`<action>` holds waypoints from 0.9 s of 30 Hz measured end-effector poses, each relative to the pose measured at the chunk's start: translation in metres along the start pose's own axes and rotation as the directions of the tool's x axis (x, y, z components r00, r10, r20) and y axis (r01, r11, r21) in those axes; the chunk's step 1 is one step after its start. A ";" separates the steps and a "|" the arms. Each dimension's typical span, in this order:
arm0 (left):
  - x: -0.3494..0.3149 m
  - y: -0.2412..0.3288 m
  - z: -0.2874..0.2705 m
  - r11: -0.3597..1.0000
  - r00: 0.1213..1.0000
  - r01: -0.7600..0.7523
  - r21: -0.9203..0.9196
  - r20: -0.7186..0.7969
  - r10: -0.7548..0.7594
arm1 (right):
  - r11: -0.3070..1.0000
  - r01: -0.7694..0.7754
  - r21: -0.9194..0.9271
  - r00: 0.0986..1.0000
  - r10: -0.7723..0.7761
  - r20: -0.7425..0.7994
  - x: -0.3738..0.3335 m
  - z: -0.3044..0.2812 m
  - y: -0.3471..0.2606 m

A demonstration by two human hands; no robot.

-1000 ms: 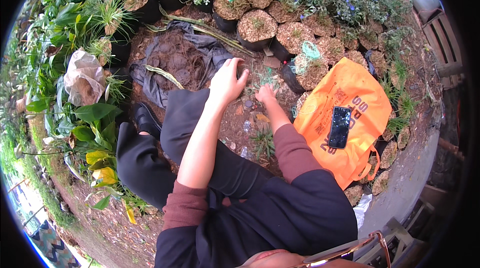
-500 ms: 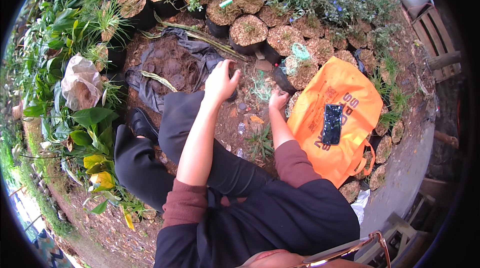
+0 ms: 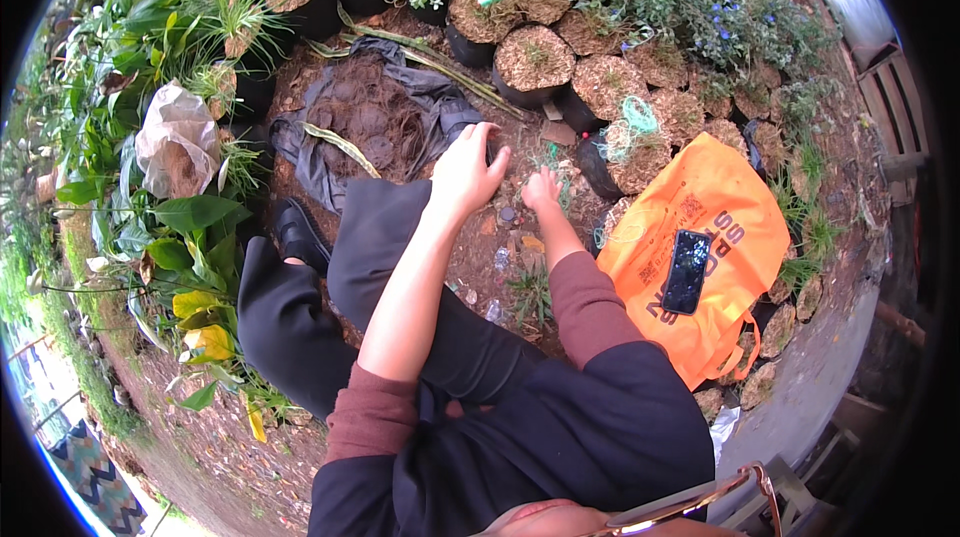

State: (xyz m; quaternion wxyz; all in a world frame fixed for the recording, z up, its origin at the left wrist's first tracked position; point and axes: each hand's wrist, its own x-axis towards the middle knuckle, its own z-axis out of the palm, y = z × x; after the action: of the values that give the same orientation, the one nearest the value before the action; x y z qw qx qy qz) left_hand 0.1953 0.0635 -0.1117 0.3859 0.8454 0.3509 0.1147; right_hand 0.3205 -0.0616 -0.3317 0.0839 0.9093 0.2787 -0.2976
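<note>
From here: left hand [image 3: 468, 173], thumb apart, hold unclear | right hand [image 3: 543, 191], pinch unclear | green twine [image 3: 553, 151] just beyond right fingertips | fibre heap [image 3: 365, 122] left of left hand, piled; twine loose, ungathered

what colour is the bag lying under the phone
Bright orange: the bag under the phone also has dark printing. It shows best in the head view.

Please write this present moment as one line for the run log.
left hand: beside dark plastic sheet, grip unclear | right hand: near green strands, grip unclear | nearby: phone on orange bag
</note>
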 end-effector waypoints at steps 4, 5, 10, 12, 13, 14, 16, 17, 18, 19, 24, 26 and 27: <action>-0.002 -0.004 -0.001 1.000 1.000 -0.020 0.003 -0.019 0.021 | 1.000 0.029 0.001 0.999 -0.029 0.027 -0.005 -0.006 0.012; -0.003 -0.004 -0.001 1.000 1.000 -0.021 0.000 -0.024 0.021 | 0.999 0.031 0.021 0.999 -0.031 0.025 -0.006 -0.010 0.012; -0.003 -0.009 -0.001 0.999 0.998 -0.019 -0.041 -0.058 0.016 | 0.971 0.150 0.186 0.985 -0.130 -0.117 -0.029 -0.062 0.027; -0.005 -0.012 0.002 0.999 0.999 -0.015 -0.043 -0.048 0.013 | 0.925 0.302 0.231 0.929 -0.232 -0.288 -0.052 -0.094 0.038; -0.006 -0.013 0.003 0.999 0.999 -0.021 -0.050 -0.048 0.018 | 0.880 0.367 0.301 0.912 -0.276 -0.305 -0.061 -0.110 0.046; -0.009 -0.014 0.004 0.998 0.998 -0.045 -0.050 -0.045 0.043 | 0.826 0.427 0.368 0.891 -0.316 -0.326 -0.071 -0.128 0.056; -0.014 -0.016 0.010 0.994 0.995 -0.097 -0.045 -0.039 0.095 | 0.701 0.585 0.407 0.794 -0.396 -0.461 -0.102 -0.167 0.069; -0.017 -0.017 0.011 0.991 0.993 -0.114 -0.071 -0.022 0.113 | 0.653 0.626 0.427 0.769 -0.424 -0.478 -0.107 -0.178 0.081; -0.022 -0.018 0.013 0.987 0.991 -0.131 -0.096 -0.002 0.132 | 0.633 0.617 0.468 0.781 -0.419 -0.463 -0.121 -0.194 0.086; -0.028 -0.013 0.009 0.983 0.988 -0.147 -0.114 0.021 0.150 | 0.606 0.606 0.514 0.793 -0.414 -0.447 -0.135 -0.208 0.090; -0.042 0.036 -0.011 0.920 0.988 -0.099 -0.379 0.071 0.135 | 0.345 0.644 0.683 0.746 -0.479 -0.462 -0.192 -0.258 0.104; -0.041 0.063 -0.008 0.846 0.979 -0.138 -0.514 0.058 0.194 | 0.309 0.673 0.672 0.719 -0.486 -0.496 -0.208 -0.271 0.105; -0.040 0.076 -0.004 0.801 0.973 -0.155 -0.578 0.051 0.226 | 0.292 0.686 0.666 0.706 -0.485 -0.515 -0.216 -0.276 0.106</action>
State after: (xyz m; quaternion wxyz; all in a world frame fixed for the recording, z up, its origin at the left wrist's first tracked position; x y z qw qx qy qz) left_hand 0.2033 0.0036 -0.0502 0.6274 0.7274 0.1903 0.2026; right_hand 0.3713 -0.1602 0.0174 -0.4979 0.6930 0.4262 -0.3005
